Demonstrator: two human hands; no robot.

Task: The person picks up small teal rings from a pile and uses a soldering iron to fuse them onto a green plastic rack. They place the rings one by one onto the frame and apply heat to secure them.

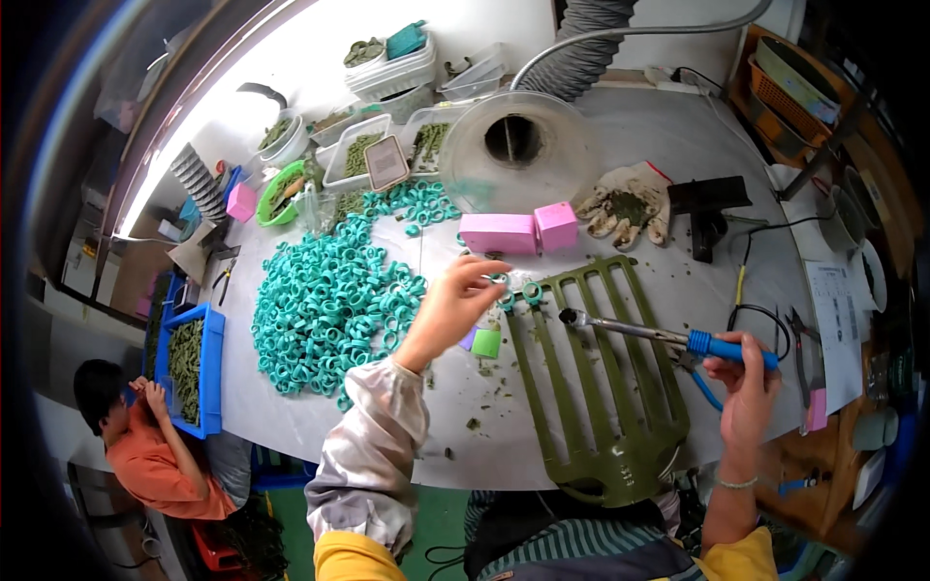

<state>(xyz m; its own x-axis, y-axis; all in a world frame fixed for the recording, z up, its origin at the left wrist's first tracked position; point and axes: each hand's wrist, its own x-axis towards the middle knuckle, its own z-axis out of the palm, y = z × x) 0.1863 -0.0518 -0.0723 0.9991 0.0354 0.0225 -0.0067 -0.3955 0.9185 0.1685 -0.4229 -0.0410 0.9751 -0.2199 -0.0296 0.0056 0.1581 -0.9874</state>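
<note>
My left hand [462,302] is closed in a pinch at the far left corner of an olive-green slotted rack [620,465], with a small teal ring [500,279] at its fingertips. Another teal ring [532,291] sits on the far end of the rack, just right of these fingers. In my right hand [744,387] is a soldering iron [722,345] with a blue handle and a metal shaft. Its dark tip [570,317] points left over the rack's bars. Left of my left hand lies a large heap of teal rings [325,310].
Pink blocks [499,233] and a stained glove [630,203] lie beyond the rack. Behind them stands a clear hood [455,155] on a grey duct [591,48]. A green block [486,343] rests near my left wrist. A person in orange [160,455] sits at left beside a blue bin [211,378].
</note>
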